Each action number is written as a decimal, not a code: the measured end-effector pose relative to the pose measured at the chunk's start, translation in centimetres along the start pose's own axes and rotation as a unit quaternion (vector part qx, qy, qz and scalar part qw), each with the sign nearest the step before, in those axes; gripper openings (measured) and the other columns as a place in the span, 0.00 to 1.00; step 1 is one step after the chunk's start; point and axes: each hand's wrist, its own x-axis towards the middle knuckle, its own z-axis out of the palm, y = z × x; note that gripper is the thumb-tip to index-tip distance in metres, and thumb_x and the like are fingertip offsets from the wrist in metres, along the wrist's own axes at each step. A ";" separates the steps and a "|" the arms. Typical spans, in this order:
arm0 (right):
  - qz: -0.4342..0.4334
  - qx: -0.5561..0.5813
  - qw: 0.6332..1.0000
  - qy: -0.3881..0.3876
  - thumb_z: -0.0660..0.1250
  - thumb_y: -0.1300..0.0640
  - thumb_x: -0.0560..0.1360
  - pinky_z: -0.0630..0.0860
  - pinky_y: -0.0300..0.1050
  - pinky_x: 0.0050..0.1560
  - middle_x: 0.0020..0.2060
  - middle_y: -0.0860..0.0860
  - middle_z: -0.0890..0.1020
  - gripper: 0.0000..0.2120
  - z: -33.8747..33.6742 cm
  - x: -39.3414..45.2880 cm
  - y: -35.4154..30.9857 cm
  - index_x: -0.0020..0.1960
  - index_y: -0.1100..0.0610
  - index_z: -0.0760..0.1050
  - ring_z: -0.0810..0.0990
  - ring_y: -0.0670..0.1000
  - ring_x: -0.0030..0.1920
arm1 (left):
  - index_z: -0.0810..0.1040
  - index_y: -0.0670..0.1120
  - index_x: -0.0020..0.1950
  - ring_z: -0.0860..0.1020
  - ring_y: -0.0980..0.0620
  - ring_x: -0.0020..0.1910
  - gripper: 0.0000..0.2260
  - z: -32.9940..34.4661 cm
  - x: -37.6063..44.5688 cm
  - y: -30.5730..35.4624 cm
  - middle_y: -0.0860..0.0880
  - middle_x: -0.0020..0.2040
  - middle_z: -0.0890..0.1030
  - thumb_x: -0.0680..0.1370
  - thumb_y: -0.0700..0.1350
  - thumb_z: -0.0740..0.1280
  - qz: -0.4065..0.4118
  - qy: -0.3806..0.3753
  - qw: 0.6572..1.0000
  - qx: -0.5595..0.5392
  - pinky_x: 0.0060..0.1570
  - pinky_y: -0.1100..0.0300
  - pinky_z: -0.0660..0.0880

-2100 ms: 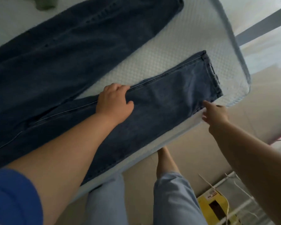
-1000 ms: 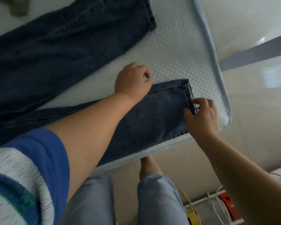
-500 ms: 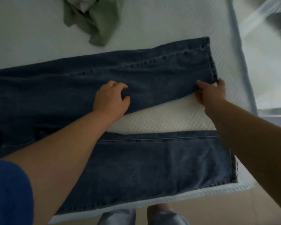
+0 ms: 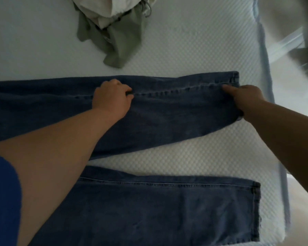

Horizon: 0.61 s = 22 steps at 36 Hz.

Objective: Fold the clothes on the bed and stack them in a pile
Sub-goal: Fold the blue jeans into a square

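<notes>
A pair of dark blue jeans lies flat across the white mattress (image 4: 194, 50), its legs spread apart and pointing right. The far leg (image 4: 167, 118) runs across the middle of the view. The near leg (image 4: 167, 210) lies along the bed's front edge. My left hand (image 4: 112, 100) rests on the far leg at mid-length, fingers curled and pinching the fabric at the seam. My right hand (image 4: 245, 98) grips the far leg's cuff, whose lower corner curls up under it.
A crumpled green garment (image 4: 121, 43) and white clothes (image 4: 103, 8) lie in a heap at the back of the bed. The mattress's blue-piped right edge (image 4: 264, 68) runs close to the cuffs, with floor beyond it.
Both hands left the near leg's cuff and moved to the far leg. Since half a second ago they have slid further onto it, and its lower edge has drawn away from the near leg.
</notes>
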 end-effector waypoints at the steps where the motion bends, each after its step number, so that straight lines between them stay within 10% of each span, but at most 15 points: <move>1: -0.005 0.014 1.000 -0.012 0.72 0.43 0.68 0.76 0.47 0.38 0.44 0.52 0.80 0.15 -0.2 0.2 -0.1 0.45 0.54 0.76 0.79 0.56 0.45 | 0.77 0.48 0.63 0.70 0.41 0.61 0.15 0.0 0.2 0.1 0.43 0.62 0.73 0.78 0.51 0.63 -0.002 -0.011 1.000 0.001 0.59 0.47 0.66; 6: -0.028 0.122 0.987 -0.096 0.69 0.54 0.73 0.77 0.44 0.39 0.41 0.50 0.83 0.02 -1.9 1.0 -0.7 0.43 0.52 0.79 0.81 0.52 0.44 | 0.78 0.50 0.61 0.72 0.43 0.59 0.19 -0.5 1.2 1.9 0.44 0.59 0.74 0.74 0.59 0.66 -0.020 -0.041 0.999 -0.006 0.57 0.49 0.68; 17: -0.100 0.295 0.913 -0.262 0.63 0.58 0.74 0.78 0.41 0.35 0.39 0.49 0.83 0.09 -6.5 0.5 -2.1 0.42 0.53 0.82 0.82 0.48 0.40 | 0.77 0.50 0.47 0.73 0.51 0.48 0.07 -1.4 3.6 8.7 0.52 0.47 0.71 0.73 0.52 0.70 0.068 -0.027 0.992 -0.106 0.44 0.59 0.65; 22: -0.149 0.260 0.916 -0.265 0.64 0.59 0.75 0.78 0.38 0.35 0.36 0.46 0.84 0.14 -7.3 0.0 -3.0 0.36 0.49 0.84 0.82 0.45 0.37 | 0.76 0.54 0.54 0.70 0.58 0.44 0.18 -3.9 4.6 13.0 0.56 0.47 0.71 0.68 0.59 0.72 0.129 -0.022 0.977 -0.166 0.42 0.64 0.64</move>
